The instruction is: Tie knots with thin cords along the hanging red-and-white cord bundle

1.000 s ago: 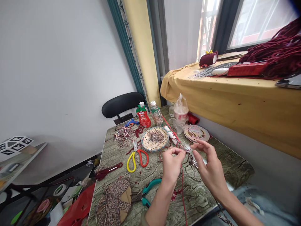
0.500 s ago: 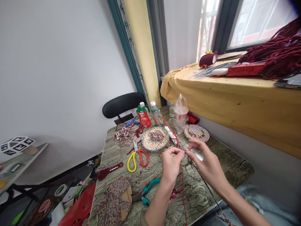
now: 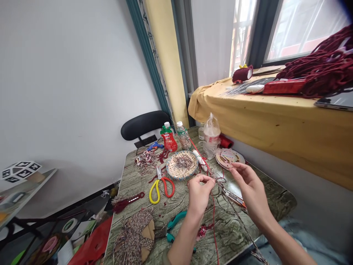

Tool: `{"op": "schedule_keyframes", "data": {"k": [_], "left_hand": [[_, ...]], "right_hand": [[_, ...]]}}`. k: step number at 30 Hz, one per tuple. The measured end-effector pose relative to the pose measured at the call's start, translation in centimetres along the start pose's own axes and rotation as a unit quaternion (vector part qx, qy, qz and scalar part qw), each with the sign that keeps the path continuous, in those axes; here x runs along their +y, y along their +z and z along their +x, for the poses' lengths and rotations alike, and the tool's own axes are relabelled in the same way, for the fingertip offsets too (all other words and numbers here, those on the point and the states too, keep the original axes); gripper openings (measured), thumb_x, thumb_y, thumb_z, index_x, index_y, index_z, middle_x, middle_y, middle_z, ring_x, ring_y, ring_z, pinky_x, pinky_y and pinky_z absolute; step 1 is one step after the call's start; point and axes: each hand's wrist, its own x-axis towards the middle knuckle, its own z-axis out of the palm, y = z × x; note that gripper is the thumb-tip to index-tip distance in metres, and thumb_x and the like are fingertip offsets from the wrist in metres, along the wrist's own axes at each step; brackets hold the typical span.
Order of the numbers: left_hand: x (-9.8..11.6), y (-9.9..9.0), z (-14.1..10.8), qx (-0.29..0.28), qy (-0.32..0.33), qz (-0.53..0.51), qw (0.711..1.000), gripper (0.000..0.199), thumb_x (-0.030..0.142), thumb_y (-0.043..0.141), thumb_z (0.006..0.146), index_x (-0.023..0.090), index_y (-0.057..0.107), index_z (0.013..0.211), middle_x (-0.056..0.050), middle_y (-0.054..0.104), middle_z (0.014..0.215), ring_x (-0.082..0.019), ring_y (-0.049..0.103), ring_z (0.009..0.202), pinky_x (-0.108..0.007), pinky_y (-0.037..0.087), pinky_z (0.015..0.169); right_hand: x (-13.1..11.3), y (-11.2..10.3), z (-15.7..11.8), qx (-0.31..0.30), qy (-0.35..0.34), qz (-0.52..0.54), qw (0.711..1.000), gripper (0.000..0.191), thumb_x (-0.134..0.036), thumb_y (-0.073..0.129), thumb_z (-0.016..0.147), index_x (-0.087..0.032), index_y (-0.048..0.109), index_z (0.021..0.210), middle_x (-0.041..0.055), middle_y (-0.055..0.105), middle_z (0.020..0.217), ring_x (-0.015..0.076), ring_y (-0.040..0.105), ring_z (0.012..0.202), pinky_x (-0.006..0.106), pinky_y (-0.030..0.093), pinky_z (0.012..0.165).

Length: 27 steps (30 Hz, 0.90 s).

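My left hand (image 3: 200, 192) pinches a red cord (image 3: 214, 217) and a brown mottled cord (image 3: 239, 217) between thumb and forefinger. The red cord hangs below the fingers, while the mottled one trails to the lower right. From the pinch, a red-and-mottled strand (image 3: 199, 151) runs taut up toward a green-labelled bottle (image 3: 183, 135). My right hand (image 3: 252, 189) is apart from the left, with thumb and forefinger together; whatever they hold is too fine to make out. Under it lies a utility knife (image 3: 234, 198) with an orange end.
Scissors (image 3: 161, 186), a woven basket (image 3: 172, 175) of thread scraps, teal-handled pliers (image 3: 176, 219) and yarn wound on card (image 3: 135, 235) lie on the wooden table. Behind them stand a red pouch (image 3: 168, 140) and a bagged cup (image 3: 211, 134). A cloth-covered ledge (image 3: 248, 121) borders the right.
My right hand has moved right and slightly up, away from the left, uncovering the knife. My left hand keeps its pinch in nearly the same place.
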Motion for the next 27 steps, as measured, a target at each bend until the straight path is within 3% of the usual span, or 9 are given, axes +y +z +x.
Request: {"op": "schedule_keyframes", "data": {"k": [5, 9, 13, 15, 17, 20, 22, 24, 27], "left_hand": [[0.3, -0.3, -0.1, -0.001, -0.005, -0.009, 1.0, 0.009, 0.02, 0.055, 0.064, 0.014, 0.062, 0.061, -0.001, 0.058, 0.061, -0.013, 0.05, 0.063, -0.024, 0.038, 0.064], [0.5, -0.3, 0.0, 0.001, -0.029, -0.009, 1.0, 0.009, 0.021, 0.056, 0.062, 0.014, 0.062, 0.06, -0.001, 0.058, 0.058, -0.013, 0.05, 0.06, -0.024, 0.037, 0.063], [0.5, -0.2, 0.0, 0.002, -0.042, 0.002, 0.999, 0.01, 0.021, 0.057, 0.061, 0.013, 0.062, 0.059, 0.0, 0.058, 0.057, -0.013, 0.049, 0.058, -0.024, 0.036, 0.061], [0.5, -0.1, 0.0, 0.002, -0.029, 0.008, 1.0, 0.01, 0.021, 0.056, 0.062, 0.013, 0.062, 0.059, -0.001, 0.058, 0.059, -0.013, 0.05, 0.061, -0.025, 0.037, 0.063], [0.4, 0.0, 0.0, 0.001, -0.018, 0.01, 1.0, 0.011, 0.022, 0.056, 0.062, 0.014, 0.062, 0.059, -0.001, 0.059, 0.06, -0.014, 0.05, 0.063, -0.025, 0.037, 0.065], [0.3, 0.2, 0.0, 0.001, -0.014, 0.011, 1.0, 0.01, 0.022, 0.056, 0.062, 0.014, 0.062, 0.059, -0.001, 0.058, 0.06, -0.014, 0.051, 0.062, -0.025, 0.037, 0.065], [0.3, 0.3, 0.0, 0.004, -0.014, 0.013, 1.0, 0.01, 0.021, 0.056, 0.062, 0.014, 0.062, 0.059, -0.001, 0.058, 0.06, -0.014, 0.051, 0.062, -0.025, 0.038, 0.065], [0.4, 0.3, 0.1, 0.006, -0.015, 0.016, 1.0, 0.01, 0.021, 0.056, 0.062, 0.014, 0.062, 0.059, -0.001, 0.059, 0.06, -0.015, 0.051, 0.063, -0.026, 0.038, 0.066], [0.4, 0.1, 0.1, 0.003, -0.02, 0.014, 1.0, 0.01, 0.022, 0.056, 0.062, 0.014, 0.062, 0.057, -0.001, 0.058, 0.059, -0.015, 0.051, 0.064, -0.026, 0.038, 0.067]], "right_hand": [[-0.2, 0.4, -0.1, -0.089, -0.078, -0.107, 0.987, 0.02, -0.032, 0.052, 0.075, -0.022, 0.058, 0.092, 0.005, 0.062, 0.093, 0.0208, 0.056, 0.088, 0.036, 0.042, 0.079], [-0.5, 0.1, -0.2, -0.032, 0.005, 0.005, 0.999, 0.023, -0.033, 0.052, 0.075, -0.021, 0.058, 0.094, 0.003, 0.063, 0.081, 0.0184, 0.058, 0.077, 0.032, 0.044, 0.073], [-0.9, -1.1, 0.1, -0.139, 0.077, 0.135, 0.978, 0.023, -0.029, 0.048, 0.076, -0.019, 0.052, 0.096, -0.0015, 0.053, 0.064, 0.0141, 0.053, 0.064, 0.026, 0.044, 0.061], [-1.2, -1.5, 0.2, -0.206, 0.058, 0.085, 0.973, 0.023, -0.023, 0.048, 0.072, -0.02, 0.05, 0.096, -0.004, 0.047, 0.06, 0.0124, 0.049, 0.056, 0.023, 0.04, 0.053], [-1.4, -1.6, 0.2, -0.226, 0.0, -0.036, 0.974, 0.031, -0.015, 0.047, 0.067, -0.021, 0.048, 0.097, -0.0062, 0.043, 0.056, 0.0119, 0.044, 0.05, 0.022, 0.036, 0.049], [-1.4, -1.2, 0.4, -0.148, -0.073, -0.222, 0.961, 0.029, -0.014, 0.044, 0.068, -0.022, 0.05, 0.095, -0.0057, 0.046, 0.052, 0.0132, 0.044, 0.046, 0.024, 0.034, 0.048], [-1.4, -1.0, 0.6, -0.071, -0.063, -0.264, 0.96, 0.022, -0.021, 0.043, 0.073, -0.022, 0.054, 0.092, -0.0032, 0.052, 0.053, 0.0142, 0.046, 0.044, 0.025, 0.034, 0.047], [-1.7, -1.1, 0.8, -0.026, -0.02, -0.196, 0.98, 0.022, -0.03, 0.042, 0.078, -0.022, 0.055, 0.094, -0.003, 0.052, 0.049, 0.0148, 0.048, 0.042, 0.026, 0.035, 0.046], [-2.8, -1.8, 0.9, -0.011, 0.037, 0.028, 0.999, 0.027, -0.037, 0.04, 0.081, -0.021, 0.053, 0.097, -0.0054, 0.043, 0.042, 0.0157, 0.051, 0.046, 0.027, 0.04, 0.049]]}}
